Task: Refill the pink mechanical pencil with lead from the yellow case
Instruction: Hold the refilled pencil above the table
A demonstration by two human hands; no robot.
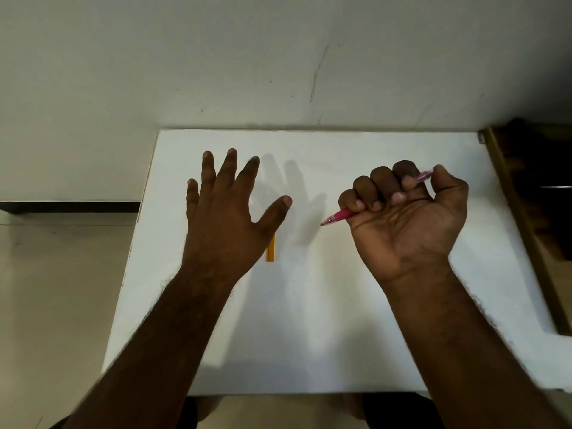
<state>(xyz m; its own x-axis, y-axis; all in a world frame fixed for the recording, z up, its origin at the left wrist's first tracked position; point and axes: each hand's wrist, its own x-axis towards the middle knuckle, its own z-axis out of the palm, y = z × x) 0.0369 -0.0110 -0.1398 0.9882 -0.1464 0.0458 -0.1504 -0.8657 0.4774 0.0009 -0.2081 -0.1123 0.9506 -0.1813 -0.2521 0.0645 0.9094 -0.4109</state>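
My right hand is closed in a fist around the pink mechanical pencil, palm turned up. The pencil's tip points left and down; its clear pink top end sticks out past my index finger. My left hand hovers palm down with fingers spread, holding nothing. The yellow lead case lies on the white table, mostly hidden under my left hand; only its near end shows beside the base of my thumb.
The table's far edge meets a pale wall. A dark wooden frame runs along the table's right side. Pale floor lies to the left of the table.
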